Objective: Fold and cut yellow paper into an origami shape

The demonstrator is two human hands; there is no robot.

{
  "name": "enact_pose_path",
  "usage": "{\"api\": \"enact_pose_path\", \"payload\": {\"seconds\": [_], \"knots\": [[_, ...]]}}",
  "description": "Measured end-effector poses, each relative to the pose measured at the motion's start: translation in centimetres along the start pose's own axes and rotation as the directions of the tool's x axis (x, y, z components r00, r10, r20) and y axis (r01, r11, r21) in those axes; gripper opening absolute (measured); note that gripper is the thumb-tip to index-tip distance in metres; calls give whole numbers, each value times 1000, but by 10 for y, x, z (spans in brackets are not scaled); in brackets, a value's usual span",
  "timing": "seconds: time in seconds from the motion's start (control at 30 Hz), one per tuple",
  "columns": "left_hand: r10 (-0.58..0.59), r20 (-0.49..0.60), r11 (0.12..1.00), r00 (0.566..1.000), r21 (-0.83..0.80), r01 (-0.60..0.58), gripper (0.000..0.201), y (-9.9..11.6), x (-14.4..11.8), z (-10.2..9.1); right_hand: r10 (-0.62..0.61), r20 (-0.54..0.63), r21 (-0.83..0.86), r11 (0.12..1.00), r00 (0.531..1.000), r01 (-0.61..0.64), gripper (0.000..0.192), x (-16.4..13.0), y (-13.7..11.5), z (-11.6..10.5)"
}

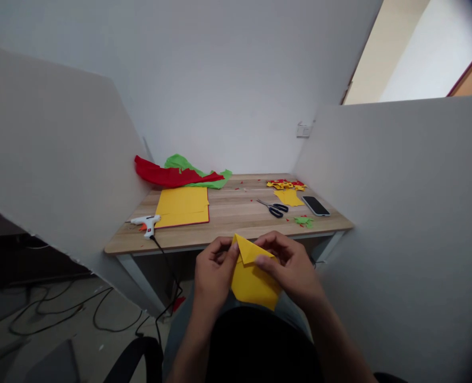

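A piece of yellow paper (255, 284) is held over my lap, in front of the table's near edge. Its upper edge is folded down into a triangular flap. My left hand (216, 268) pinches its upper left corner between thumb and fingers. On the right side, my right hand (287, 263) grips the paper with the thumb pressed on the flap and the fingers behind. The fingertips behind the sheet are hidden.
On the wooden table (236, 213) lie a white glue gun (149, 223), yellow sheets (184, 206), red fabric-like material (166, 174), green material (220, 182), scissors (276, 208), a phone (315, 206), yellow-red pieces (286, 184) and green scraps (303, 221). A cord (168, 263) hangs down.
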State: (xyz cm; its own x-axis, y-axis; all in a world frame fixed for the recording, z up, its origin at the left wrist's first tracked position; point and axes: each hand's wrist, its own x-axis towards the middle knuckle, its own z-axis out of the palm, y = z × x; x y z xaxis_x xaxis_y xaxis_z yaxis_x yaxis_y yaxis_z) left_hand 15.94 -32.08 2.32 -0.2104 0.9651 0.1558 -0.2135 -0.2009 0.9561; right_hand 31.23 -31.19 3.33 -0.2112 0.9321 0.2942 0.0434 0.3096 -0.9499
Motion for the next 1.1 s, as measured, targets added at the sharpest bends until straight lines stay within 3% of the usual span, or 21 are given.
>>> {"api": "enact_pose_path", "payload": {"seconds": [0.1,0.2,0.47,0.57,0.7,0.83,0.97,1.1], "knots": [[-10,-8,1000,1000,-26,9,31,0,-2,4,-59,-136,-241,970,989,25,16,1,-1,5],[6,11,1000,1000,-30,-5,31,1,-3,4,-146,-162,-353,932,976,80,14,1,0,8],[-12,32,999,999,-38,13,31,-2,-2,-4,-110,-87,-278,957,990,82,14,-2,0,3],[-49,81,998,995,-24,51,33,-3,-1,-4,-188,-106,-327,934,976,145,8,-1,1,5],[-37,38,999,999,-19,38,34,-10,4,-3,-396,-92,-508,808,913,300,4,-3,8,14],[4,6,998,1000,-68,-4,34,-18,8,-3,-577,-13,-632,638,816,441,19,-8,17,27],[-74,77,978,994,-190,88,40,-18,3,-3,-688,-3,-706,515,726,486,27,-10,24,37],[-87,84,971,993,-215,103,43,-12,-1,-4,-716,-23,-735,485,697,474,29,-13,19,40]]}}
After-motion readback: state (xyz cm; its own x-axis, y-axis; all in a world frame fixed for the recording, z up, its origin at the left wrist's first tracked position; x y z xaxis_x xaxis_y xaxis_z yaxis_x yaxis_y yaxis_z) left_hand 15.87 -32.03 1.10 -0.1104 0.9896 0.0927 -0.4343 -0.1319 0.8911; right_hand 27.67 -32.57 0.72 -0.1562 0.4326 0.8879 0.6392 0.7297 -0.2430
